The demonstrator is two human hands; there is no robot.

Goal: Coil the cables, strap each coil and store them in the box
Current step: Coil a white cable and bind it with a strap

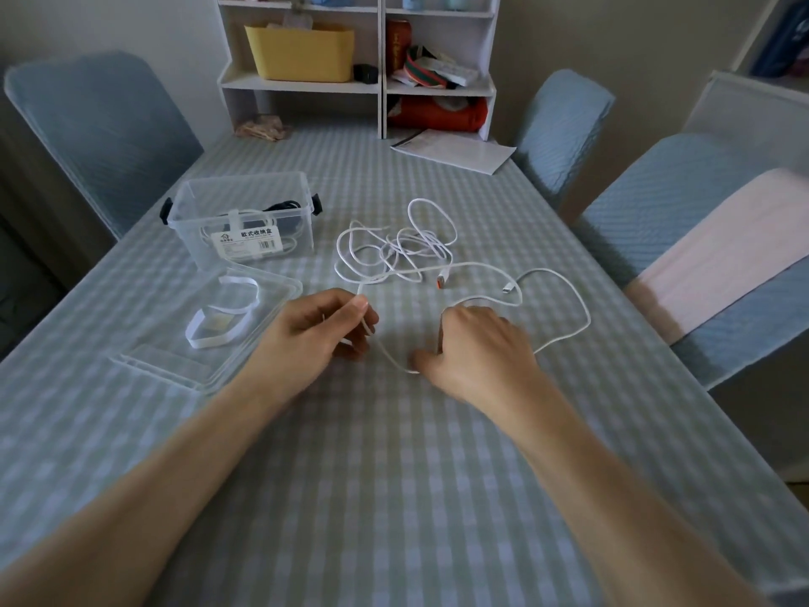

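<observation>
A long white cable point(569, 295) lies in loose loops on the checked tablecloth, with a tangle point(394, 247) further back and two plug ends near the middle. My left hand point(319, 330) pinches the cable between thumb and fingers. My right hand point(477, 348) holds a stretch of the same cable lower down, fingers curled over it. A clear plastic box point(245, 221) stands at the left with strapped coils inside. Its clear lid point(210, 330) lies in front of it, carrying white straps point(219, 326).
Blue-covered chairs stand at the left point(100, 129) and right point(683, 238). A white shelf unit point(359, 67) with a yellow bin sits at the table's far end, with papers point(455, 151) beside it. The right table edge runs close to the cable's outer loop.
</observation>
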